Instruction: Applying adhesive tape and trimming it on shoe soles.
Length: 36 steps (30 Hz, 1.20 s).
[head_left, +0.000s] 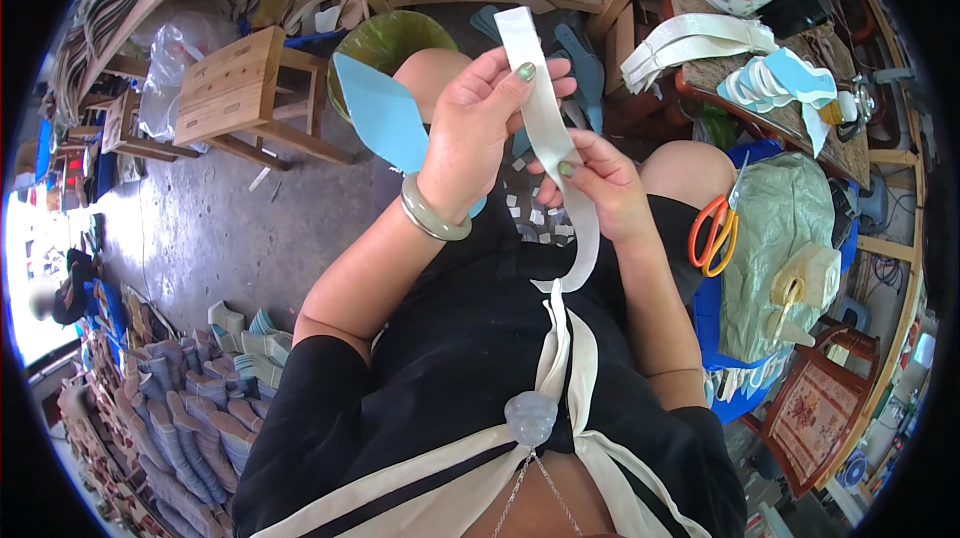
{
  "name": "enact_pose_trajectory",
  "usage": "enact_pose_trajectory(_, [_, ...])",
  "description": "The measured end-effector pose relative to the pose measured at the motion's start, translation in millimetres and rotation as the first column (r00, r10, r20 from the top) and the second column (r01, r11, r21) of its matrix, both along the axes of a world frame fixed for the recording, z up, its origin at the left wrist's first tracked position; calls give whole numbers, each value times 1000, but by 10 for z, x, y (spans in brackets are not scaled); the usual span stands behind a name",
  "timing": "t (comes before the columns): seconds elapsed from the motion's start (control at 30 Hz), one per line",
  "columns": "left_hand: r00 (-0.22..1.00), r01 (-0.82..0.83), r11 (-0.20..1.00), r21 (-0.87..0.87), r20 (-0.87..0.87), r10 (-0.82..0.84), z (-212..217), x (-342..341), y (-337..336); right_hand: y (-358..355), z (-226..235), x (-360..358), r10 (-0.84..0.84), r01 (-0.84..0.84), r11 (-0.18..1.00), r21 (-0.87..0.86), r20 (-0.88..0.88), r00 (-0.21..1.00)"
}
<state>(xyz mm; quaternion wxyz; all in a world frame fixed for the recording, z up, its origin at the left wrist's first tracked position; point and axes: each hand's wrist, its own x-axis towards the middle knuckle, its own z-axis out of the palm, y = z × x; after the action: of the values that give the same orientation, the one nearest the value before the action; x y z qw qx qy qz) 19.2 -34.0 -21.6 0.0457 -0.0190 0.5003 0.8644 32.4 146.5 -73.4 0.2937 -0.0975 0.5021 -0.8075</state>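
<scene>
A long off-white strip (545,118) of fabric-like material is stretched between my two hands above my lap. My left hand (482,108) pinches its upper part with the thumb on top, and the strip's end sticks up beyond the fingers. Lower down, my right hand (600,183) grips the same strip between thumb and fingers; its loose tail curls toward my waist. A light blue sole-shaped sheet (380,113) passes behind my left wrist; what holds it there is hidden. Orange-handled scissors (715,228) stand beside my right knee.
Small white scraps (535,213) lie below my hands. A green plastic sheet (775,238) covers something at my right. Bundled white strips (695,43) and blue pieces (785,83) sit on a bench. A wooden stool (235,88), green basin (385,38) and stacked grey shoe-shaped pieces (185,428) stand around.
</scene>
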Motion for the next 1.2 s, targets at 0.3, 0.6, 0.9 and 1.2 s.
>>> enact_pose_trajectory(0.3, [999, 45, 998, 37, -12, -45, 46, -34, 269, 204, 217, 9, -140, 428, 802, 416, -565, 813])
enact_pose_trajectory(0.6, [974, -66, 943, -326, -228, -11, -76, 147, 515, 73, 585, -69, -327, 691, 672, 267, -730, 600])
enact_pose_trajectory(0.9, [975, -60, 937, -343, -223, -19, -103, 191, 558, 66, 535, -65, -539, 640, 751, 161, -410, 736])
enact_pose_trajectory(1.2, [983, -74, 923, -376, -186, 3, -69, 209, 592, 53, 499, -73, -569, 672, 728, 137, -426, 704])
